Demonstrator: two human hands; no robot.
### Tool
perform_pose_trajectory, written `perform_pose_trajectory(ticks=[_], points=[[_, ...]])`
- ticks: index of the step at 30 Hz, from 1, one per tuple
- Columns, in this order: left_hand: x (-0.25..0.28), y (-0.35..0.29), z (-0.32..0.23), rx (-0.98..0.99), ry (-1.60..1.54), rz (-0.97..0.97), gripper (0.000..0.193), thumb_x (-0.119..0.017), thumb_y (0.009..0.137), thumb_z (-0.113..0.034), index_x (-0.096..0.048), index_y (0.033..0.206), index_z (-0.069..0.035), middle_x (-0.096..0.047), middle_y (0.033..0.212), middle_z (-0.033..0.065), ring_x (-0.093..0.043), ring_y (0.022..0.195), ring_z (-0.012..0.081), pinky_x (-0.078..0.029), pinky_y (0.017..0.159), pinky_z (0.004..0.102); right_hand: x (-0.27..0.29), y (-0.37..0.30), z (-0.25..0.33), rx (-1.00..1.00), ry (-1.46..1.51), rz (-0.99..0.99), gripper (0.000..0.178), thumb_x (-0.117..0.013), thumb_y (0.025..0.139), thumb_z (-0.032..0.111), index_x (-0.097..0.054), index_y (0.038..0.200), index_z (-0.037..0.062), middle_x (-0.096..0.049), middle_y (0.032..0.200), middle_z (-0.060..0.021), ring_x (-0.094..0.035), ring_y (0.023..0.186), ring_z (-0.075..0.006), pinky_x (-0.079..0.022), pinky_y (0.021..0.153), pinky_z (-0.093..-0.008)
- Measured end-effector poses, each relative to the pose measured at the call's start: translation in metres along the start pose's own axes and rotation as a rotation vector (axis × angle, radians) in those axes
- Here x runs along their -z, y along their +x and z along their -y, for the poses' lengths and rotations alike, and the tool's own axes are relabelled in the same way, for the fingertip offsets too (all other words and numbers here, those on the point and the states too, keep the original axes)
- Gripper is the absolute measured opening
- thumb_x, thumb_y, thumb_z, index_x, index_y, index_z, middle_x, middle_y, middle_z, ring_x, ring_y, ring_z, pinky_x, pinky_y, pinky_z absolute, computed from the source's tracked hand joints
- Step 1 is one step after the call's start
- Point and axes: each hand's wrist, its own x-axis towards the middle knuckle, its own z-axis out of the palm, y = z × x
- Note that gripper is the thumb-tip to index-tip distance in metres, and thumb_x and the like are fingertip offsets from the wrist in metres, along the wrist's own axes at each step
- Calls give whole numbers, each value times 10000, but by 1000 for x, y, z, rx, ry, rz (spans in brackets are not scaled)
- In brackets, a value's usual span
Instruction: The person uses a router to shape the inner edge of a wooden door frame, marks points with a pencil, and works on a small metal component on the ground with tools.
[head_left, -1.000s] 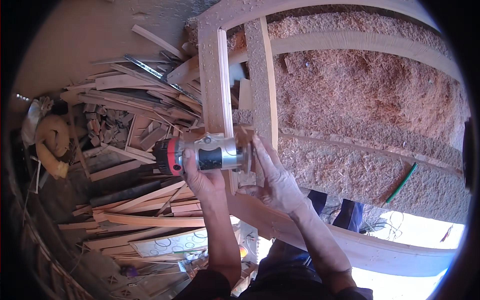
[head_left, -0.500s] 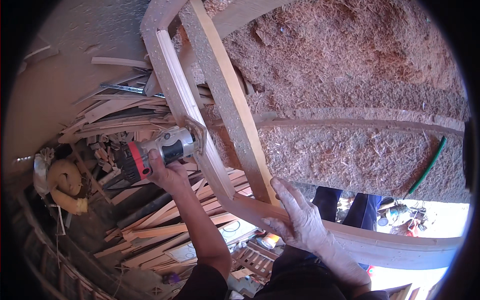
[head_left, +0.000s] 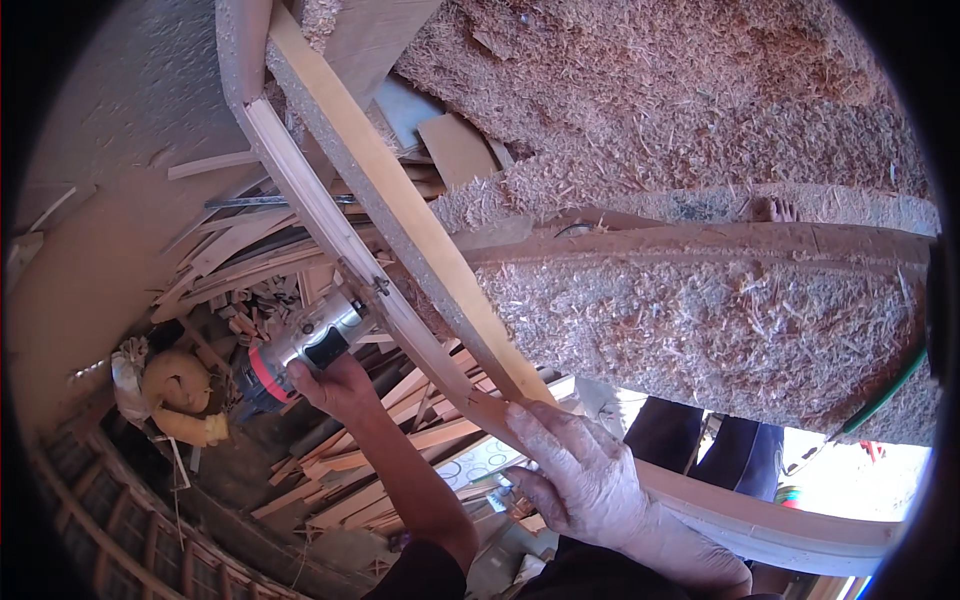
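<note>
My left hand (head_left: 345,390) is wrapped round a silver, black and red trim router (head_left: 312,338), held sideways. The router's front end meets the inner moulded edge of a curved wooden frame (head_left: 335,245); the bit's exact contact is hard to make out. Dust coats my right hand (head_left: 595,475), which grips the frame near its lower corner, fingers over the top and thumb on the near side. A straight wooden bar (head_left: 390,195) runs across the frame, one end beside my right fingers.
Heaped wood shavings (head_left: 660,320) cover the surface beyond the frame. Offcuts and strips (head_left: 400,430) lie below on the floor. A yellow coiled hose (head_left: 175,385) sits at left, a green strip (head_left: 885,395) at right. Dark blue trouser legs (head_left: 740,455) show behind the frame.
The view has shifted, so the frame sits further left. The router's base plate, flat against the edge before, now looks turned. My right hand has come further over the frame's corner.
</note>
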Motion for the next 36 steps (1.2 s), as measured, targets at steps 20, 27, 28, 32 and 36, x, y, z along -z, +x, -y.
perform_pose_trajectory(ticks=[20,27,28,32,36], points=[[7,-11,4,-39,102,-2,795,-842,730,-300,-463,1361,2,-559,1351,131,-530,1259,282,-356,1154,460,-15,21,-6,-289,316,-54,491,-682,857,97,-523,1316,28,-623,1061,-181,-658,909,-335,-551,768,-416],[11,-10,4,28,150,60,802,-791,774,-383,-433,1391,-15,-511,1391,152,-495,1283,315,-354,1128,501,-128,79,-13,-445,781,-179,391,-544,957,191,-511,1301,8,-549,1236,-278,-535,1148,-466,-442,973,-515],[7,-12,3,36,167,51,802,-777,785,-400,-426,1398,-21,-495,1403,158,-481,1293,325,-351,1124,517,-140,90,-17,-414,698,-243,384,-525,975,184,-504,1309,-6,-556,1250,-268,-554,1151,-438,-453,972,-477],[0,-13,2,105,106,38,841,-798,766,-374,-407,1421,-21,-513,1382,146,-491,1292,285,-343,1147,472,-176,126,-32,-324,597,-413,377,-438,1026,165,-476,1345,-34,-575,1300,-227,-584,1184,-353,-452,1003,-380],[-4,-14,3,24,190,11,871,-817,739,-396,-409,1423,-43,-494,1399,138,-473,1300,302,-326,1149,502,-200,152,-39,-538,1103,-491,373,-403,1040,175,-495,1341,-25,-622,1234,-157,-599,1131,-244,-456,975,-338]])
